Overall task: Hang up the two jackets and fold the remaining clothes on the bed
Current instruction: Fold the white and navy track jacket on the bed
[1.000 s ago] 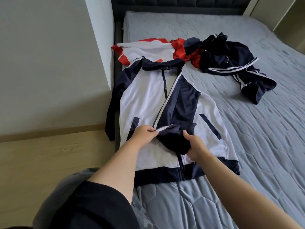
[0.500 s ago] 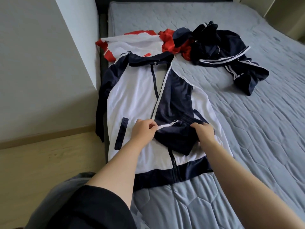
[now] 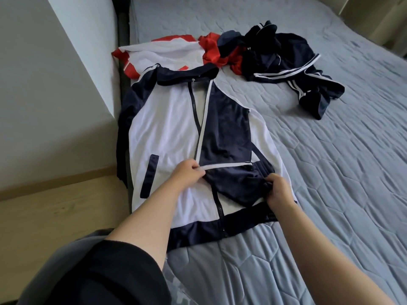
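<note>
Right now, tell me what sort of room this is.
Most likely a bedroom. A bed with a grey quilted cover fills most of the view, a padded headboard stands at its far end, and clothes lie spread on it, among them a navy and white jacket held by both hands.

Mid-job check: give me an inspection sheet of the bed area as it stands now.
Surface: grey quilted bed, clothes lying on its left and far part.
Job's things: navy-and-white jacket laid flat, front up, zip partly open; red-and-white garment beyond it; dark navy clothes in a heap.
Clutter: nothing seen.
Hands: left hand pinches the jacket's white-trimmed edge; right hand grips the navy fabric.
Cables: nothing seen.
Surroundings: white wall left, wooden floor below it.
</note>
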